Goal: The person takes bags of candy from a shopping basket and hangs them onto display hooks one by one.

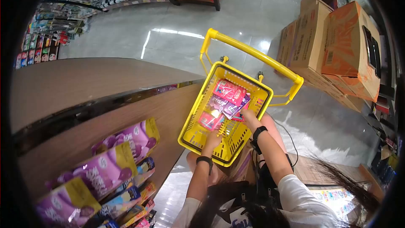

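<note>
A yellow plastic shopping basket (192, 114) with slotted sides stands in front of me. Inside lie several pink-red packets (230, 90) and a tilted purple packet (233, 108). My right hand (249, 119) reaches over the basket's right side, its closed fingers at the purple packet's lower right edge. My left hand (214, 139) is low inside the basket, just below a pink packet (209, 120). Its fingertips are partly hidden near a small yellow ribbed part, so I cannot make out whether it holds anything. Dark bands circle both wrists.
The basket's long yellow handle (257, 53) extends beyond its far end. At left, a brown shelf (105, 76) borders the basket, with purple snack bags (103, 171) below. Stacked cardboard boxes (310, 38) stand at right on the grey tiled floor (168, 44). A cable (293, 137) hangs beside my leg.
</note>
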